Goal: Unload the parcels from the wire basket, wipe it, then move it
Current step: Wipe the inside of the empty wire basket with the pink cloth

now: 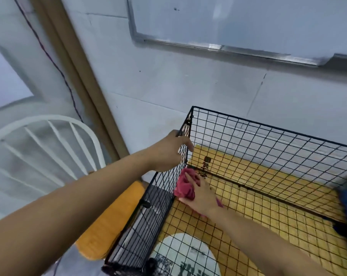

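Your left grip (166,152) clamped the likely light, stiff wire basket (268,126) at ten o'clock; right grip (202,193), flat, pressed cloth (185,187).

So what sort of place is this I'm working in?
Probably an office or classroom-like room: a wall-mounted whiteboard, a white spindle-back chair and a paper notice at left. The wire basket stands below the whiteboard.

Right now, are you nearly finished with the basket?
Unloading looks done: no parcels show inside the black wire basket. The right hand presses a crumpled pink cloth into its corner while the left hand grips its side. Moving it is left.
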